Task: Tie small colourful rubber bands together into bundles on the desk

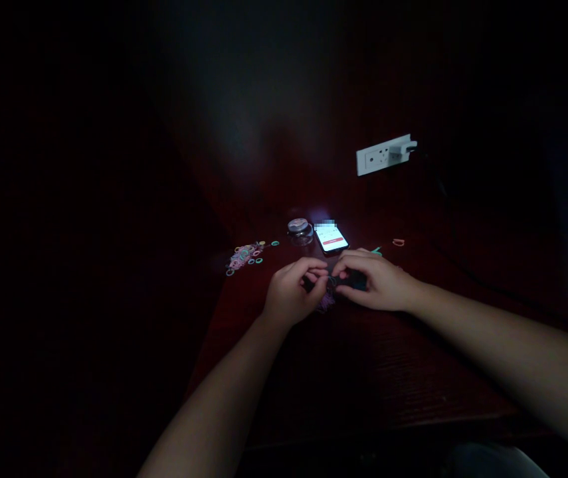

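Note:
My left hand [293, 292] is over the dark red table, thumb and fingertips drawn together in a pinch. At those fingertips shows a thin greenish hair tie [332, 280], small and dim. Facing it, my right hand [378, 282] curves with thumb and index finger apart, and I see nothing between them. Below the fingertips lies a small bunch of purple hair ties [326, 303], partly hidden by my left hand. A green strip [376, 251] shows just behind my right hand.
A loose heap of coloured hair ties [244, 256] lies at the table's left edge. Behind my hands stand a clear lidded jar [300, 232] and a lit phone [332, 238]. An orange-pink band [398, 242] lies farther right. A wall socket [383, 156] holds a plug.

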The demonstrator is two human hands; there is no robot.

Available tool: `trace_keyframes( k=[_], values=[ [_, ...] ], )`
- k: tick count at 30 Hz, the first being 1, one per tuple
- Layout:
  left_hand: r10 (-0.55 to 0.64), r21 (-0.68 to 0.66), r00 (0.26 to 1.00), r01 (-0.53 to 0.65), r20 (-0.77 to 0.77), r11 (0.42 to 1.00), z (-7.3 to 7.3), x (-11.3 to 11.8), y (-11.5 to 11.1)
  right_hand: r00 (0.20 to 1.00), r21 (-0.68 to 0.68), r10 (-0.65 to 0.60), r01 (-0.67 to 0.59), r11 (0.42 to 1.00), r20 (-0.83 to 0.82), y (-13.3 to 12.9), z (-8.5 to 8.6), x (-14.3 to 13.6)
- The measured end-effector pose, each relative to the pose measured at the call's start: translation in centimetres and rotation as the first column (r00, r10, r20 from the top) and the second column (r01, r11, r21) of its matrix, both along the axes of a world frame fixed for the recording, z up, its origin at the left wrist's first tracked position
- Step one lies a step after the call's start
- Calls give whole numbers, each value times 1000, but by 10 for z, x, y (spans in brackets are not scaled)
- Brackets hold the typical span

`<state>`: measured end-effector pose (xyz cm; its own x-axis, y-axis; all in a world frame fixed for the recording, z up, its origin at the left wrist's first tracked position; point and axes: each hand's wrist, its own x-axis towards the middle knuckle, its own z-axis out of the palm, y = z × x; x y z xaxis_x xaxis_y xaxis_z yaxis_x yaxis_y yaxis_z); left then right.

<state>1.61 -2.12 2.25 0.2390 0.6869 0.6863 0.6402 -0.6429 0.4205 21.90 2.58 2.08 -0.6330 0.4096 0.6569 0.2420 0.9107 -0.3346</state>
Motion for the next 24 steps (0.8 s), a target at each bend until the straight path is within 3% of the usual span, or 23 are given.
trace_keyframes(
  k=[24],
  values=[
    [-4, -2, 1000, 4, 8, 1000, 0, 0, -1, 999, -10, -35, 35, 999, 7, 1, 0, -1]
  ],
)
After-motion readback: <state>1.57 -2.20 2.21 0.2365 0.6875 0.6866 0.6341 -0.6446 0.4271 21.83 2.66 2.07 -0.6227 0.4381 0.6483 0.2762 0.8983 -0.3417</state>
